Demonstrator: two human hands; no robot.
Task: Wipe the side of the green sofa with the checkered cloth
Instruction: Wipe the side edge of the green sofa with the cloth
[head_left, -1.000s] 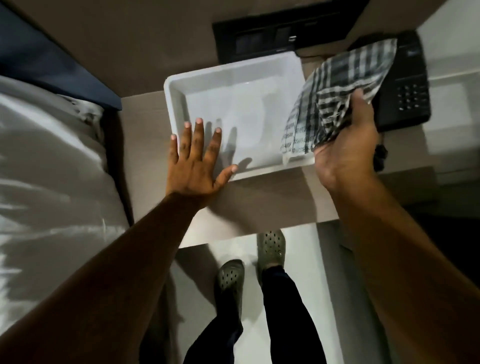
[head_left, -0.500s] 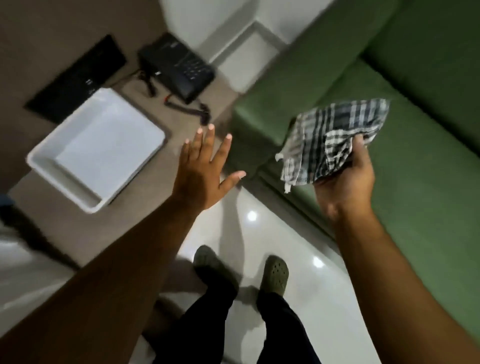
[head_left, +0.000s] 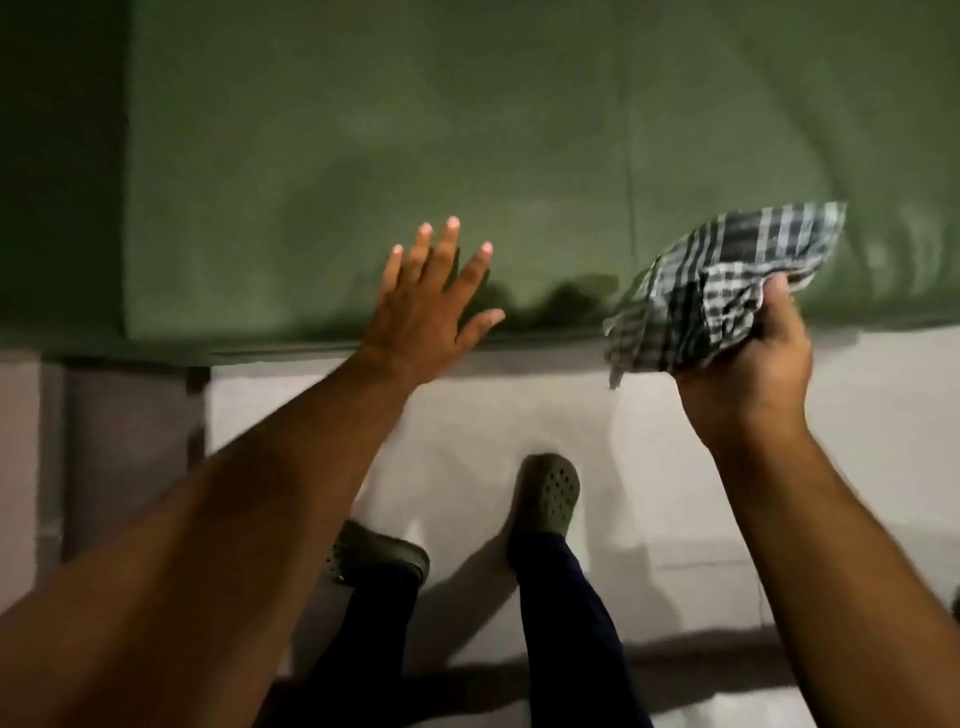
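The green sofa (head_left: 493, 145) fills the upper half of the view, its lower edge running across the middle. My right hand (head_left: 748, 374) grips the black-and-white checkered cloth (head_left: 727, 280), bunched and held up in front of the sofa's right part; whether the cloth touches the fabric I cannot tell. My left hand (head_left: 431, 306) is spread flat, fingers apart, over the sofa near its lower edge at centre, holding nothing.
Pale tiled floor (head_left: 675, 467) lies below the sofa. My two feet in dark perforated clogs (head_left: 550, 493) stand on it close to the sofa. A darker green panel (head_left: 57, 156) borders the sofa at the far left.
The view has swung from the white tray and telephone on the table to face the sofa. Both hands have moved up to the sofa, the cloth still in the right one.
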